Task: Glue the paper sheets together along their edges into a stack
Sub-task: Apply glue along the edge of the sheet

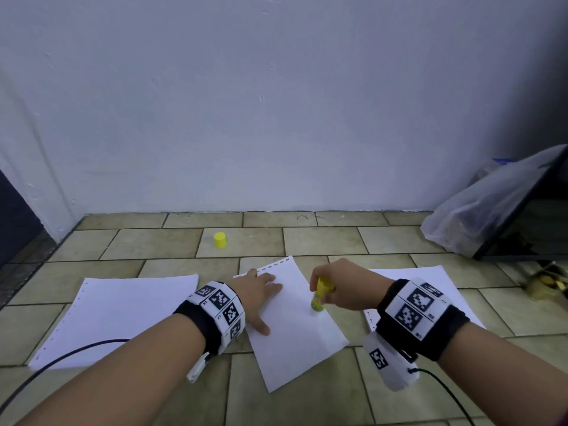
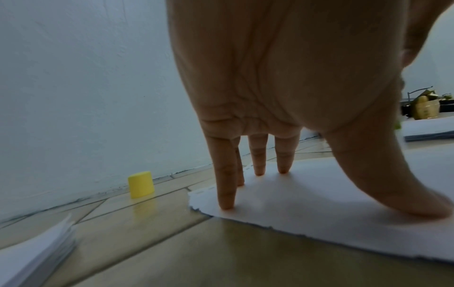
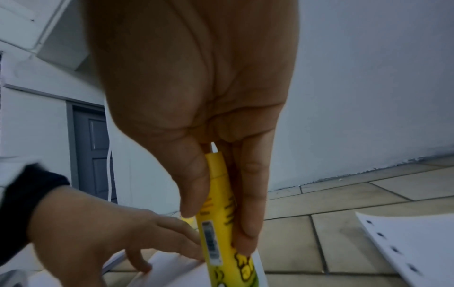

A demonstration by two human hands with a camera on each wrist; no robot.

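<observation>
Tiled floor (image 1: 319,241), white wall (image 1: 276,103) behind. A yellow cap (image 1: 220,240) is standing alone on a tile beyond the paper, well apart from both hands. To the left a paper stack (image 1: 123,312) is lying flat; to the right another pile of sheets (image 1: 430,281) is partly hidden behind the right forearm. A clear plastic bag (image 1: 479,207) is leaning against a dark panel at far right, with a blurred golden object (image 1: 544,284) near it, too smeared to identify. Between the piles the middle sheet (image 1: 295,339) is lying at a slant. The left hand (image 1: 258,295) is pressing on its left part, fingers straight and spread, thumb splayed toward the near side. The right hand (image 1: 341,285) is gripping a yellow glue stick (image 1: 319,295), thumb and fingers clamped along the barrel, its lower end touching the sheet near the right edge. The left wrist view is showing what the head view cannot: fingertips (image 2: 227,203) planted on the sheet's torn, ragged corner, and the layered edge of the left stack (image 2: 44,250). The right wrist view is showing the barcode and print on the stick (image 3: 216,233), the punched holes along the right pile's edge (image 3: 403,248), and a grey door (image 3: 90,147) behind. The stick's tip is falling below that frame.
</observation>
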